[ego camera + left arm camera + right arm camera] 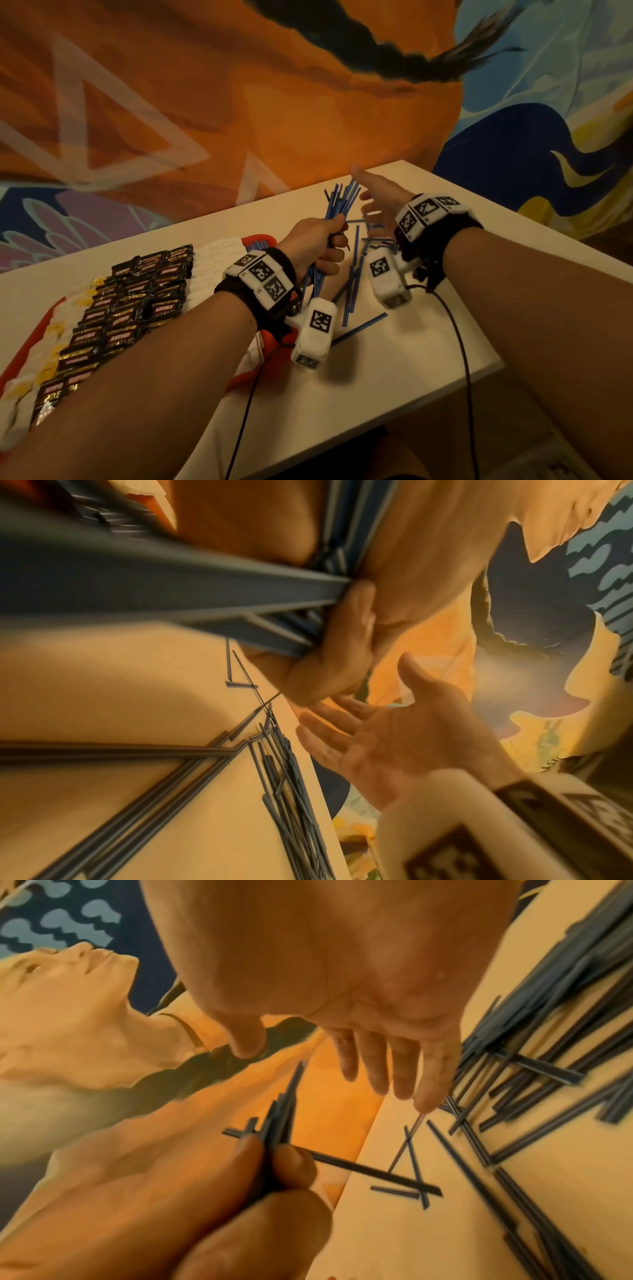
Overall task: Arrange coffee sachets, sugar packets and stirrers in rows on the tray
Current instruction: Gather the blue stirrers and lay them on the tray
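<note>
Bare forearms; each wrist carries a black strap (270,301) with white marker blocks (424,209) (black square codes), a white camera pod (317,334) and black cable (462,359).

Setting: a decorated interior, possibly a café or lounge, though I cannot tell for certain.

I work at a plain white table (394,394) pushed against a painted mural (239,85) of orange, blue and a figure with a dark braid. A red tray (255,240) holds rows of coffee sachets (137,308) and white sugar packets (215,260); blue stirrers (352,291) lie loose beside it.
</note>
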### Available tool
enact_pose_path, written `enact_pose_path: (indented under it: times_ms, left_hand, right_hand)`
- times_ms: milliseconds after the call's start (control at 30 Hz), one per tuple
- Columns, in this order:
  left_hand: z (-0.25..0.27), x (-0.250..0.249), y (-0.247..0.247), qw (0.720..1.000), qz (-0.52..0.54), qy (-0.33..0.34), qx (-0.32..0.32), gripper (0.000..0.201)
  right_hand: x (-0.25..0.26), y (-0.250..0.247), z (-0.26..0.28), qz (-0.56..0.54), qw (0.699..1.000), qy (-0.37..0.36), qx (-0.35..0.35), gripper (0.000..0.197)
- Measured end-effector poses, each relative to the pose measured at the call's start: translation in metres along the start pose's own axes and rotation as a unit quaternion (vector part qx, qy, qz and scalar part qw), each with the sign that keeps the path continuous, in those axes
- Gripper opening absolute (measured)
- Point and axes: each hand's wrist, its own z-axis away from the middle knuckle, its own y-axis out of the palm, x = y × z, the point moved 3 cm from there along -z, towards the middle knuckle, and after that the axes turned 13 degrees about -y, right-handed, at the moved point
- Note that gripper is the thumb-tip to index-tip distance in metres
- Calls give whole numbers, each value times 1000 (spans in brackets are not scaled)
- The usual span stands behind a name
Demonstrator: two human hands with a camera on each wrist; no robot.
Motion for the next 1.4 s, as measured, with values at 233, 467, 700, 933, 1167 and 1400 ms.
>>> enact_pose_path:
  times_ms: [233,467,700,933,1167,1400]
  left_hand:
    - [-1,-1,-4,999,-34,23,14,24]
    - [-5,2,1,977,-189,74,-68,25]
    - [-11,-3,4,962,-202,92,-161,44]
    - [-11,-11,13,963,-211,90,-139,32]
    - [-7,-23,22,904,-331,157,-220,38]
    - [-4,-33,26,917,-271,196,-218,40]
  right_hand:
    - [-13,28,8,-181,981,-32,70,35]
    - [-6,34,5,-105,993,-49,-6,19]
    - [0,33,-11,-44,990,-104,-87,36]
    - [13,27,4,-115,979,-144,-83,48]
    - [34,13,11,-160,965,-184,-97,50]
    - [56,-1,10,-216,954,-171,-116,34]
